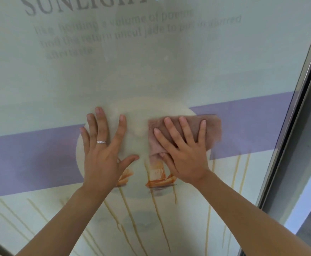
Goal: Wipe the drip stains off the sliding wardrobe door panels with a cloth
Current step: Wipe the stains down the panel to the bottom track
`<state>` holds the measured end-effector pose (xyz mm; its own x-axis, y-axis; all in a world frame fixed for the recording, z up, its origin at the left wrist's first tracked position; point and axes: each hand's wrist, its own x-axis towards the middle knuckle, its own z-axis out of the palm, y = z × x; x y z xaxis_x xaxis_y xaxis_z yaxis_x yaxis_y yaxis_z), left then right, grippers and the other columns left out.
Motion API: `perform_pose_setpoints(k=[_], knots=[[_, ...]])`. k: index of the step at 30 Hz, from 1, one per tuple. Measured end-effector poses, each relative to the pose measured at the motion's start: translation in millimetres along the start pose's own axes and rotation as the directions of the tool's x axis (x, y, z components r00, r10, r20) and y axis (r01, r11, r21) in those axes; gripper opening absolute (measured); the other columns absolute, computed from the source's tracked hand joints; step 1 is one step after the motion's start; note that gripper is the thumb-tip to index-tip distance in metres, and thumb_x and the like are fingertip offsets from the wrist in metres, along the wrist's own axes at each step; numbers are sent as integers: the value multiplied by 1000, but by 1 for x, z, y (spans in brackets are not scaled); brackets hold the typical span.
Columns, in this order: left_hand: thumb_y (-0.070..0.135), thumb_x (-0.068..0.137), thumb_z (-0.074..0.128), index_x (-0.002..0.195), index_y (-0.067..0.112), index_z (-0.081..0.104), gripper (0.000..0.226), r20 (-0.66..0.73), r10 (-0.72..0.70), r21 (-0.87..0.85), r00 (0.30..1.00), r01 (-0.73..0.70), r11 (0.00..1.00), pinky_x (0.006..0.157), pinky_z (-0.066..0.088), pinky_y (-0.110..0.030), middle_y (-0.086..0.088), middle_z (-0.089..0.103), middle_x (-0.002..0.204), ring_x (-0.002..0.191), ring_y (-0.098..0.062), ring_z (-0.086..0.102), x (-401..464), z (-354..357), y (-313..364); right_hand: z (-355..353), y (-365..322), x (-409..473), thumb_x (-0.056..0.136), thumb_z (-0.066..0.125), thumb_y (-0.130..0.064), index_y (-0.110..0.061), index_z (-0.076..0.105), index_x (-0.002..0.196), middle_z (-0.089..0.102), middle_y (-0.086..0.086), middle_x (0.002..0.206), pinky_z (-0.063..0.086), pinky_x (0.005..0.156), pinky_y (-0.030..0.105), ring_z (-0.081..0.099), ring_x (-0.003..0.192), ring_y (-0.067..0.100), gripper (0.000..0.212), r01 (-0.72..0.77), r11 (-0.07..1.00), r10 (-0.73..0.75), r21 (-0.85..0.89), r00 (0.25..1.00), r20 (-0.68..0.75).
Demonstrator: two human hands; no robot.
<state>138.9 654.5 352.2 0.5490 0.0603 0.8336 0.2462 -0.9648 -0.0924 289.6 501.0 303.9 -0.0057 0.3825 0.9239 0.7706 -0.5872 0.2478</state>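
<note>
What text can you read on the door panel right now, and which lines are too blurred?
"SUNLIGHT" (last letters cut off by the top edge): large grey heading on the door panel.
"like holding a volume of poems…": first small line, partly blurred.
The next two small lines: too blurred to read reliably.
No other text shows.

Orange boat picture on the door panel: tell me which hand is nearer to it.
Right. The right hand, pressing the pink cloth, sits just above the orange boat picture, its heel beside it. The left hand rests flat on the panel, further to the left.
</note>
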Motion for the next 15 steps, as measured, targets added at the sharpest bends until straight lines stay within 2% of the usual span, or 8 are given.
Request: perform_pose_setpoints(k=[4, 6, 8, 10, 13, 15], knots=[[74, 82, 24, 150, 27, 7, 84, -21, 33, 51, 999, -32, 998, 113, -3, -50, -18, -11, 154, 142, -30, -15, -26, 13, -7, 7, -14, -2, 101, 20, -45, -26, 26, 149, 20, 1, 157, 3, 112, 67, 0, 149, 27, 52, -59, 998, 58, -16, 997, -43], [72, 76, 32, 150, 26, 9, 89, -36, 41, 87, 999, -37, 996, 112, -1, -54, -13, -15, 156, 142, -34, -12, -35, 20, -9, 13, -17, -3, 101, 20, -46, -25, 23, 151, 8, 0, 162, 3, 112, 68, 0, 149, 29, 54, -44, 998, 42, -38, 997, -60], [71, 71, 41, 149, 26, 12, 94, -79, 30, 105, 996, -21, 994, 110, 3, -56, -15, -8, 156, 141, -41, -4, -41, 24, -9, 18, -18, -6, 101, 22, -46, -25, 24, 151, 2, 0, 163, 3, 112, 69, 2, 149, 30, 54, -3, 999, -2, -50, 996, -94], [70, 65, 55, 147, 26, 18, 100, -141, 9, 107, 990, 6, 994, 108, 3, -57, -21, 4, 154, 139, -44, 2, -44, 25, -7, 19, -18, -7, 100, 23, -45, -25, 24, 150, 9, 1, 161, 4, 112, 68, 3, 149, 30, 53, 26, 998, -34, -62, 992, -125], [56, 47, 78, 145, 24, 26, 115, -196, -2, 139, 981, 30, 990, 107, 4, -58, -22, 13, 152, 138, -45, 6, -61, 30, -1, 19, -18, -8, 101, 22, -43, -24, 25, 149, 23, 5, 157, 5, 111, 67, 11, 147, 31, 52, 53, 996, -64, -65, 983, -170], [55, 40, 83, 142, 24, 30, 120, -188, 28, 169, 982, 4, 986, 105, 13, -64, -20, 17, 151, 137, -44, 10, -81, 43, -2, 21, -21, -13, 101, 22, -42, -23, 28, 148, 26, 7, 156, 5, 111, 67, 17, 145, 34, 51, 76, 996, -85, -53, 976, -202]])
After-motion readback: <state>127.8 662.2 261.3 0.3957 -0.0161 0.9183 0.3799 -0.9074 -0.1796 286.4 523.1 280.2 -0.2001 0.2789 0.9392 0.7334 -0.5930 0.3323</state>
